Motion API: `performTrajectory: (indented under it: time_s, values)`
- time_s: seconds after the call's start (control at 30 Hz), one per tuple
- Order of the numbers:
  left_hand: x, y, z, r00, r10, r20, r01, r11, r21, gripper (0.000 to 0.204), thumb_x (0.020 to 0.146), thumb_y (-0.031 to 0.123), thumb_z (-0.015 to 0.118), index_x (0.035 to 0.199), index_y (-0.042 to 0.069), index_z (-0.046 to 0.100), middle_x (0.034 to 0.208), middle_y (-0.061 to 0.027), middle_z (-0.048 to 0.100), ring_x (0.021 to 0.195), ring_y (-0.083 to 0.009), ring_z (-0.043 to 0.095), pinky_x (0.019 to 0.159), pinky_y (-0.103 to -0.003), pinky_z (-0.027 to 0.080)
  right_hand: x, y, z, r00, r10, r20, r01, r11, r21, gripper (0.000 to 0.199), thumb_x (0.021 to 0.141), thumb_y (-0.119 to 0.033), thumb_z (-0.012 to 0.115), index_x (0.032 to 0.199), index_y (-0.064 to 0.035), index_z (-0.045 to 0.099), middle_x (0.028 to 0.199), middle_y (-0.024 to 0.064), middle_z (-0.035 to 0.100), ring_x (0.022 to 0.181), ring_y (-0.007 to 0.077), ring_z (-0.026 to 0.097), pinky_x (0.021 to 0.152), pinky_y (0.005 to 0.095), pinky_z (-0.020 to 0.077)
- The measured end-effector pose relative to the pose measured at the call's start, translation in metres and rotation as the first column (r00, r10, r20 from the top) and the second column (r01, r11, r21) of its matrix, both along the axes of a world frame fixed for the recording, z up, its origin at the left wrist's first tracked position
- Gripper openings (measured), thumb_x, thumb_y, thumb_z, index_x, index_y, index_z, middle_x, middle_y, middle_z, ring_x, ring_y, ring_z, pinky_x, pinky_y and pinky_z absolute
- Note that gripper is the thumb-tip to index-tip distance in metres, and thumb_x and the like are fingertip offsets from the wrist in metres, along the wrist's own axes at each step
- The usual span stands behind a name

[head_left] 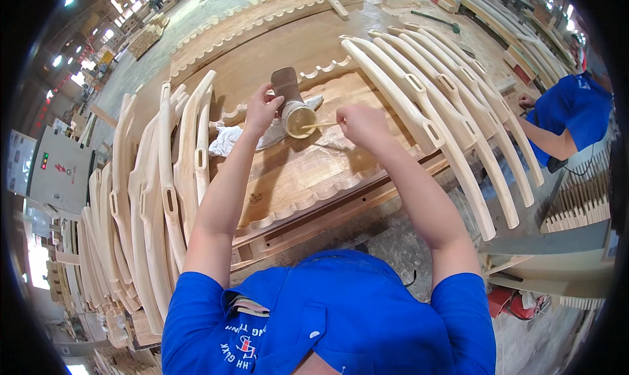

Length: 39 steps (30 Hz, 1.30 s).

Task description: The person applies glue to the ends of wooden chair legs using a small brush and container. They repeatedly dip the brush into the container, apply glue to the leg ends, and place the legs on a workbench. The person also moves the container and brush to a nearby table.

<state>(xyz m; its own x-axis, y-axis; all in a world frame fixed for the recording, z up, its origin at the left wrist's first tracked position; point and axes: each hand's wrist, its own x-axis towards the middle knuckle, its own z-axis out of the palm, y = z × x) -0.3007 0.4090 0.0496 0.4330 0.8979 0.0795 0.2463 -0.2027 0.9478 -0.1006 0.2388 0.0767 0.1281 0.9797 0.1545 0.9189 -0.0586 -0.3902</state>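
Note:
My left hand [262, 110] pinches the edge of a flat brown piece [284, 80] with a rounded top end; I cannot make out its kind. Just below this piece, a small round cup [299, 118] is tilted with its mouth toward me, pale yellowish inside. Between the fingers of my right hand [363, 125] is a thin pale stick [320, 125], its far end in the cup's mouth. A crumpled white cloth [227, 139] lies left of the cup on the wooden workbench [282, 195], whose edge strips are scalloped.
Long curved wooden parts with slots [419, 106] lean in a row on the right, and more curved wooden parts [167, 178] stand at the left. A co-worker in a blue shirt [573, 116] is at the far right. A grey electrical cabinet [59, 172] stands at the left.

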Motion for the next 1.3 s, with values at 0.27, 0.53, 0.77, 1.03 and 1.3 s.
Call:
performTrajectory:
  time_s: [0.27,0.53,0.77,1.03,1.3]
  values:
    - [0.002,-0.006,0.0,0.998,0.009,0.056,-0.014,0.997,0.079,0.037,0.085,0.01,0.063,0.121,0.006,0.051,0.091,-0.0106,0.065,0.073,-0.0133,0.062,0.059,-0.027,0.052,0.0,-0.004,-0.01,0.996,0.015,0.086,-0.022,0.996,0.086,0.009,0.082,-0.016,0.056,0.086,-0.014,0.064,0.082,0.0082,0.064,0.08,0.0283,0.062,0.068,0.0415,0.0493]
    - [0.004,-0.007,0.0,0.997,0.036,0.073,-0.041,0.997,0.069,0.037,0.085,0.01,0.064,0.12,0.005,0.053,0.089,-0.0104,0.066,0.073,-0.0137,0.062,0.058,-0.027,0.052,-0.003,-0.007,-0.022,1.0,-0.019,-0.016,0.02,1.0,0.02,0.01,0.083,-0.018,0.056,0.087,-0.0143,0.065,0.083,0.0077,0.064,0.083,0.0277,0.063,0.07,0.0411,0.0499]
    - [0.002,-0.005,-0.001,0.997,0.028,0.068,-0.03,0.999,0.022,0.035,0.085,0.01,0.063,0.119,0.007,0.053,0.088,-0.0096,0.066,0.074,-0.013,0.062,0.06,-0.027,0.052,-0.006,-0.01,-0.032,0.99,-0.076,-0.122,0.07,0.996,-0.055,0.017,0.083,-0.02,0.054,0.092,-0.0138,0.067,0.089,0.0104,0.067,0.087,0.0289,0.064,0.073,0.0406,0.0509]
    - [0.006,0.007,0.001,0.993,0.054,0.106,-0.028,0.972,-0.233,0.041,0.088,0.01,0.06,0.127,0.011,0.049,0.09,-0.0052,0.061,0.073,-0.0116,0.059,0.058,-0.027,0.051,0.017,0.007,-0.06,0.761,-0.082,-0.644,-0.102,0.965,-0.243,0.022,0.085,-0.019,0.056,0.083,-0.0003,0.066,0.069,0.0073,0.063,0.063,0.0162,0.058,0.062,0.0301,0.0449]
    - [-0.013,0.022,-0.021,0.982,0.167,-0.092,-0.183,0.961,-0.205,0.057,0.088,0.017,0.058,0.139,0.008,0.034,0.104,-0.0079,0.055,0.074,-0.0106,0.054,0.058,-0.026,0.048,0.015,0.012,-0.059,0.644,-0.024,-0.765,-0.052,0.996,-0.075,0.017,0.083,-0.018,0.061,0.084,-0.0014,0.064,0.068,0.0024,0.059,0.063,0.0112,0.055,0.057,0.0235,0.0428]
